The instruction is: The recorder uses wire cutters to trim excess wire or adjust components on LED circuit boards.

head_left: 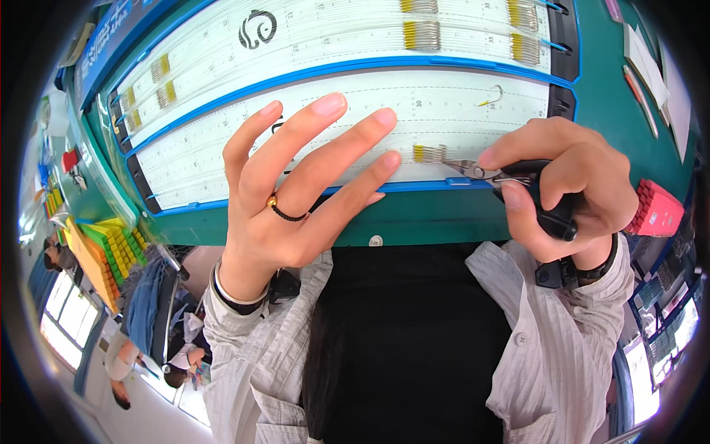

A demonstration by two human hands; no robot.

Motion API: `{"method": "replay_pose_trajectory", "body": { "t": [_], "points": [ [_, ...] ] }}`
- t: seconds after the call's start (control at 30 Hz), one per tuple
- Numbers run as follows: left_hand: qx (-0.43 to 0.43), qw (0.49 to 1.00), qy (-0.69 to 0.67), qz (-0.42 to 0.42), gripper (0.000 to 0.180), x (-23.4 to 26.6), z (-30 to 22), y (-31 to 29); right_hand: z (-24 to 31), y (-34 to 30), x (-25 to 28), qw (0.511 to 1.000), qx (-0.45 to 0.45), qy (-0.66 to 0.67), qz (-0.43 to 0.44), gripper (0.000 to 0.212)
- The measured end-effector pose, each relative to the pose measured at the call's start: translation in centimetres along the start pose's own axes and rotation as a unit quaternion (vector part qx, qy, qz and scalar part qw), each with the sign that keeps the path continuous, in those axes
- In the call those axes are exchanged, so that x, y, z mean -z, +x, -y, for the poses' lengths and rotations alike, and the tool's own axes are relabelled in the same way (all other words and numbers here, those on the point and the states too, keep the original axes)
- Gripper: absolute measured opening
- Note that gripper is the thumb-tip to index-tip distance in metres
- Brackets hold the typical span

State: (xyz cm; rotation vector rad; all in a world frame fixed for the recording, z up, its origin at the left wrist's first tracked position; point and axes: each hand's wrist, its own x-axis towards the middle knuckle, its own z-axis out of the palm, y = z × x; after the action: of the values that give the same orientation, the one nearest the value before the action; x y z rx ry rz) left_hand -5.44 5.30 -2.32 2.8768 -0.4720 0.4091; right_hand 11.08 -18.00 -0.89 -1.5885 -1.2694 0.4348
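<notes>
My left hand [296, 196] lies over the white ruled board [192, 152] with its fingers spread, holding nothing. A ring and a black band are on one finger. In my right hand [584, 174] is a pair of small black-handled pliers [473, 169], its metal jaws pointing left. The jaw tips reach a row of fishhooks [429, 153] with yellow-wrapped shanks near the board's front edge; whether they grip one is too small to tell. Farther back on the same board lies a single fishhook [491, 98], apart from that row.
Behind stands a second blue-edged board [340, 37] carrying several bundles of hooks on lines. On the green table [444, 222], a red box [656, 209] sits at the right, with a pen [640, 101] and papers beyond. Yellow and green stacks [118, 248] and other people are at far left.
</notes>
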Motion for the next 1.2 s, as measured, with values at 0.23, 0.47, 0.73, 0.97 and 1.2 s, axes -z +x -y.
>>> {"method": "replay_pose_trajectory", "body": {
  "t": [0.23,0.47,0.73,0.97,1.2],
  "points": [
    [0.006,1.000,0.002,-0.026,0.031,-0.21,-0.08,-0.01,0.04,-0.05,0.07,1.000,-0.006,0.012,-0.005,0.030],
    [0.009,1.000,0.007,-0.016,0.030,0.00,-0.06,0.05,0.16,-0.01,0.28,1.000,-0.009,-0.003,0.005,0.030],
    [0.011,1.000,0.012,-0.016,0.029,0.10,-0.37,0.06,0.26,-0.40,0.27,1.000,-0.009,0.001,0.000,0.029],
    [0.024,1.000,0.008,-0.017,0.032,0.15,-0.41,0.07,0.33,-0.18,0.10,1.000,-0.008,-0.006,-0.005,0.030],
    [0.019,1.000,0.016,0.008,0.032,0.60,0.16,0.38,0.02,0.31,0.11,1.000,0.014,-0.010,-0.021,0.030]
  ]
}}
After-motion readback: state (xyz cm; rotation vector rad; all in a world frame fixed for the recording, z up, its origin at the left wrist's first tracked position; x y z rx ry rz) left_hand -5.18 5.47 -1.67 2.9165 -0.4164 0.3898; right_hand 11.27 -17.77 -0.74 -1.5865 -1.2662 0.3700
